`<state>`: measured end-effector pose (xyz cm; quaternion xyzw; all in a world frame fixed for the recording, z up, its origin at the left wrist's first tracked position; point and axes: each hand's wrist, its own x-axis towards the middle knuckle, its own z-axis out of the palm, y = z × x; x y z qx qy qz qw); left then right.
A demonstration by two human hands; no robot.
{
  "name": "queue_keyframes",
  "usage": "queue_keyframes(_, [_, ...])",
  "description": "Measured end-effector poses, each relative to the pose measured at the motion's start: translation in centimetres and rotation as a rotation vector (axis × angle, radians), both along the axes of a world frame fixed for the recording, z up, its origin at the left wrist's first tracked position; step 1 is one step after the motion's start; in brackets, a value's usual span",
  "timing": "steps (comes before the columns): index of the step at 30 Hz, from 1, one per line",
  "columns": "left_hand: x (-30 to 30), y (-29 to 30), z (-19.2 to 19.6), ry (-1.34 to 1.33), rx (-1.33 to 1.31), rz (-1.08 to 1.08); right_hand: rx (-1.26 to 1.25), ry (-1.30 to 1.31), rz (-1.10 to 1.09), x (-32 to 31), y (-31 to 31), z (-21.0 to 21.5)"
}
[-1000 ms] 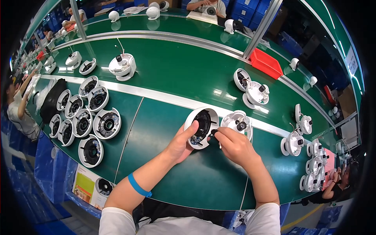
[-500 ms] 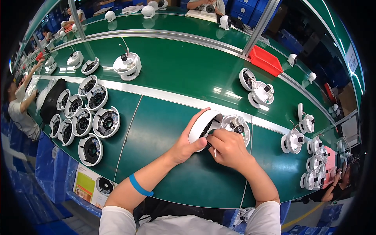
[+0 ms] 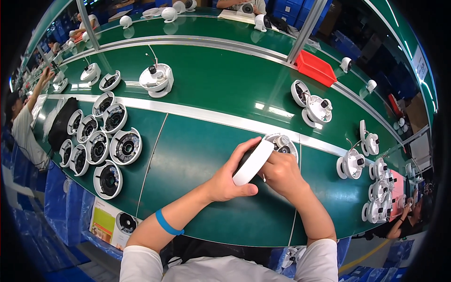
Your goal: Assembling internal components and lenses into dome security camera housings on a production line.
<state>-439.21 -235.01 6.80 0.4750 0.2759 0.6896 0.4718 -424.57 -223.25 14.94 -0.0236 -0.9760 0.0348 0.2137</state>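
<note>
While the left hand [image 3: 230, 181] is gripping the white round housing [image 3: 253, 161] by its rim, tilted on edge over the green bench [image 3: 197, 155], the right hand [image 3: 282, 171] is curling closed against its far side, fingers partly hidden; a white camera unit [image 3: 282, 143] is sitting just behind; housing is looking like stiff, light plastic, smooth so likely slippery, best held by the rim; red tray [image 3: 315, 68] contents not visible; open housings [image 3: 101, 145] are clustering at left.
</note>
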Motion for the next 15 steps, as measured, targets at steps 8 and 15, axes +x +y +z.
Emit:
queue_keyframes(8, [-0.8,0.2,-1.4,-0.598,-0.144,-0.022,-0.593,0.090,0.019,-0.7,-1.2,0.2])
queue_keyframes(15, [-1.2,0.6,-0.6,-0.550,-0.184,0.008,-0.563,-0.019,-0.114,-0.7,-2.2,-0.1])
